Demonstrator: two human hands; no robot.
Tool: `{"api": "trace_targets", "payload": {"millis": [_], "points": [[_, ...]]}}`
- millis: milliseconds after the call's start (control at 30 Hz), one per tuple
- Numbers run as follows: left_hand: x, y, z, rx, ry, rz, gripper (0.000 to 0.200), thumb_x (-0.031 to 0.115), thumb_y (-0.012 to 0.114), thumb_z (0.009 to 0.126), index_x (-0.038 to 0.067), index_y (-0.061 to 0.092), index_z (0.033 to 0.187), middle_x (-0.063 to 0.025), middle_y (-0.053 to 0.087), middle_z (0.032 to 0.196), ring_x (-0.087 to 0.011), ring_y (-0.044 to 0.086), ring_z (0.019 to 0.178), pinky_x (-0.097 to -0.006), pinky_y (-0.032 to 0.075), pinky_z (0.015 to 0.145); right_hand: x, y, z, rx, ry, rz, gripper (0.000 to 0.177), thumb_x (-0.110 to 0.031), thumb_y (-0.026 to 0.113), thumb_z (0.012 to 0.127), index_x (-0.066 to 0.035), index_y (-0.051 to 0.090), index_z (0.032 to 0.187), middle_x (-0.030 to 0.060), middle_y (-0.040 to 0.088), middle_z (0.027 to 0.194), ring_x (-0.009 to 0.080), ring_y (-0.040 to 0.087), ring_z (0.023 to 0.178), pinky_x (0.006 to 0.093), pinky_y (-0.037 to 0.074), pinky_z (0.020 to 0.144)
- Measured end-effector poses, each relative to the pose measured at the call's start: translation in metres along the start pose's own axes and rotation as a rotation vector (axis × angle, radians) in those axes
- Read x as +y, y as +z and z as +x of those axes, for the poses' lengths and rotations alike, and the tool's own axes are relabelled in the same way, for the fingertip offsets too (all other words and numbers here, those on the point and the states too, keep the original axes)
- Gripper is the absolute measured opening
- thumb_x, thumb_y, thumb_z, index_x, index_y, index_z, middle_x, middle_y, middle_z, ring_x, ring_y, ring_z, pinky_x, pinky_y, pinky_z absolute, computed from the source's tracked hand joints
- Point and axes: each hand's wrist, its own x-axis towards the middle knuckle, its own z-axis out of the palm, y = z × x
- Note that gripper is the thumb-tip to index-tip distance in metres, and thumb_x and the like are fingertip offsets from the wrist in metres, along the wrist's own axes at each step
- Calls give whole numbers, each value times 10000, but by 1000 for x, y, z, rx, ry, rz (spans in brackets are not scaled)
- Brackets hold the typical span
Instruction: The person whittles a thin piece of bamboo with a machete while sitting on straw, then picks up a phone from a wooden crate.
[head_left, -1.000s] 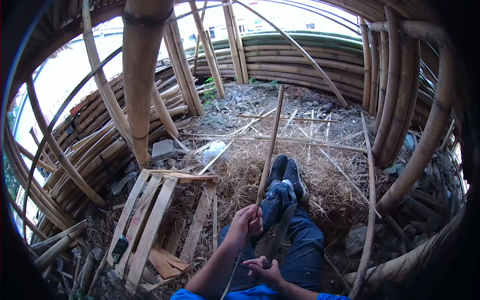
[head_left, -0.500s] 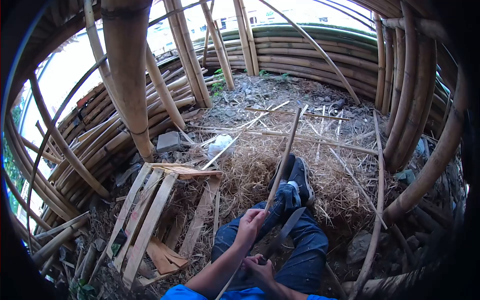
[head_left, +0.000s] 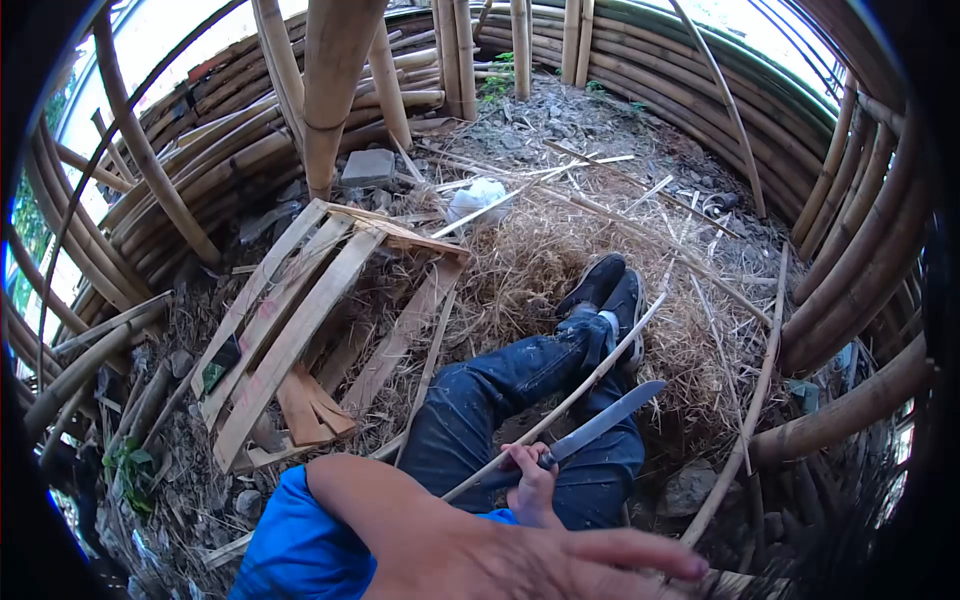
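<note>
My right hand (head_left: pixel 532 487), low in the middle, is closed round the dark handle of a large knife (head_left: pixel 606 420). Its broad blade points up and to the right above my thigh. A long thin bamboo strip (head_left: pixel 585 386) runs diagonally past the fingers of that hand, which appear to hold it too. Very close to the camera, my left hand (head_left: pixel 545 565) stretches across the bottom of the view with fingers extended and nothing visible in it. Part of this hand is blurred and cut off by the frame's edge.
My legs in jeans (head_left: pixel 490 395) are stretched out over dry shavings (head_left: pixel 530 255). A slatted wooden crate (head_left: pixel 290 320) lies to the left. Loose bamboo strips (head_left: pixel 690 255), a white bag (head_left: pixel 475 200) and a grey block (head_left: pixel 368 167) lie ahead. Bamboo posts (head_left: pixel 335 90) and stacked poles surround me.
My left hand has let go of the bamboo strip and come up close to the camera. The strip now leans lower to the right, by my right hand. The view has tilted down.
</note>
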Motion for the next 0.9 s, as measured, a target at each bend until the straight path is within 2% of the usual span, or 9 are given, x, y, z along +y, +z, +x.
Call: {"api": "trace_targets", "payload": {"millis": [300, 367, 467, 633, 700, 767, 800, 833, 900], "points": [[8, 0, -12, 1, -28, -76, 613, 434, 653, 800, -70, 568, 1140, -233, 533, 1168, -291, 527, 1137, -441, 405, 947, 7, -11, -2, 48, -58, 14, 318, 40, 690, 819, -122, 442, 702, 96, 645, 756, 192, 645, 710, 328, 530, 630], [5, 5, -16, -5, -29, -91, 612, 432, 655, 797, -70, 570, 1138, -233, 535, 1164, -293, 530, 1133, -442, 407, 945, 5, -7, -2, 40, -27, -14, 323, 54, 675, 822, -139, 445, 705, 68, 635, 759, 167, 642, 745, 293, 501, 689], [1, 17, -21, 17, 6, -85, 611, 429, 658, 793, -70, 571, 1135, -233, 538, 1159, -295, 534, 1126, -444, 410, 941, 12, -6, -5, 62, -36, -66, 297, 38, 653, 845, -129, 443, 717, 108, 669, 834, 160, 631, 701, 301, 515, 634], [-2, 29, -19, -12, 35, -104, 608, 424, 663, 786, -70, 574, 1129, -232, 544, 1151, -298, 541, 1116, -446, 414, 935, 14, -20, -11, 24, -135, -221, 252, -12, 638, 869, -112, 460, 721, 145, 681, 845, 155, 614, 623, 308, 511, 606], [0, 28, -19, -25, 15, -104, 607, 423, 665, 784, -70, 575, 1127, -232, 546, 1148, -299, 543, 1112, -447, 415, 932, 14, -13, -10, 109, -148, -142, 294, 24, 654, 847, -99, 453, 671, 136, 673, 799, 163, 612, 614, 305, 511, 614], [1, 21, -18, -56, -47, -143, 606, 421, 667, 781, -70, 576, 1125, -232, 548, 1144, -300, 546, 1108, -449, 417, 930, 9, -19, -11, 117, -139, -281, 296, 10, 660, 848, -104, 452, 671, 109, 668, 783, 156, 612, 620, 308, 510, 611], [2, 18, -18, -66, -67, -162, 606, 420, 668, 780, -70, 577, 1124, -232, 549, 1143, -301, 548, 1105, -449, 418, 929, 2, -13, -13, 114, -110, -164, 315, 12, 661, 845, -116, 440, 662, 81, 657, 769, 150, 611, 625, 296, 510, 609], [1, 18, -18, -71, -84, -183, 605, 419, 669, 778, -70, 577, 1123, -232, 550, 1141, -301, 549, 1103, -450, 419, 927, 6, -19, -11, 102, -111, -85, 329, 15, 664, 844, -126, 428, 664, 84, 655, 774, 156, 619, 626, 291, 511, 603], [2, 20, -22, -61, -83, -195, 604, 417, 671, 776, -70, 578, 1121, -231, 552, 1138, -303, 552, 1099, -451, 420, 925, 11, -27, -7, 118, -116, -138, 284, 44, 656, 827, -112, 461, 692, 183, 680, 844, 207, 625, 613, 335, 520, 605]]}}
